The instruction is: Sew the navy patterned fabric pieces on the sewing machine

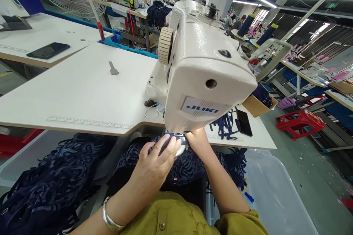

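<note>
A white JUKI sewing machine [212, 80] stands before me, its head over the lit sewing spot. Under the head lies a piece of navy fabric [174, 140] with a lighter strip on it. My left hand [157, 161] rests on this fabric, fingers stretched out and somewhat apart, fingertips close to the sewing spot. At the fabric's right side is my right hand [198, 140]; the machine head hides most of its fingers, so its grip cannot be made out. Dark blue patterned fabric [190, 165] hangs below both hands.
Navy straps [224, 125] and a phone [244, 123] lie right of the machine. Left on the tabletop [82, 80] is a small grey metal piece [113, 69]. Piled patterned garments [52, 180] fill a left bin; a translucent bin [275, 187] stands right, a red stool [300, 123] beyond.
</note>
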{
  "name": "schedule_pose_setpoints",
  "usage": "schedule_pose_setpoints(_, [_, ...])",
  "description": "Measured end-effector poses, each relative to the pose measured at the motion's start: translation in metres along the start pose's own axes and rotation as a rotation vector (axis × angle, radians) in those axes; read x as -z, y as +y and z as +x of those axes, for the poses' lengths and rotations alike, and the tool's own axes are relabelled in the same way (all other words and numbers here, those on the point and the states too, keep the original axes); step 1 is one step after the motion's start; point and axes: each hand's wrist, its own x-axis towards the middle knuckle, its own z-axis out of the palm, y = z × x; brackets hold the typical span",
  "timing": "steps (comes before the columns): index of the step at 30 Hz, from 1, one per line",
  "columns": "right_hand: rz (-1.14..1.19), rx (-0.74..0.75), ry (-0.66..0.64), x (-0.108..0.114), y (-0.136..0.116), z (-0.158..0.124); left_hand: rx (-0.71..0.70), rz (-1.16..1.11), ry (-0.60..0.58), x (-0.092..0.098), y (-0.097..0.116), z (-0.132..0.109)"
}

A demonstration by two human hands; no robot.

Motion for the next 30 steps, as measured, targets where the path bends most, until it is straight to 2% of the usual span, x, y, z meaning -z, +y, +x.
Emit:
schedule_pose_setpoints(7, [-0.038,0.07,0.023,0.0009,-0.0028,0.0009,-0.004,-0.002,-0.009,0.0023,0.001,0.0017])
schedule_pose_setpoints(14, [-0.024,0.094,0.012,-0.0009,-0.003,0.0016,0.028,0.004,0.051,0.0022,0.0001,0.0026])
schedule_pose_setpoints(20, [0.01,0.129,0.005,-0.004,0.0,0.0043,0.024,0.005,0.046,0.0016,-0.0022,0.0004])
schedule_pose_setpoints(30, [-0.001,0.084,0.043,-0.0014,-0.0033,0.0008,-0.012,0.02,0.045,0.0003,-0.0007,0.0023])
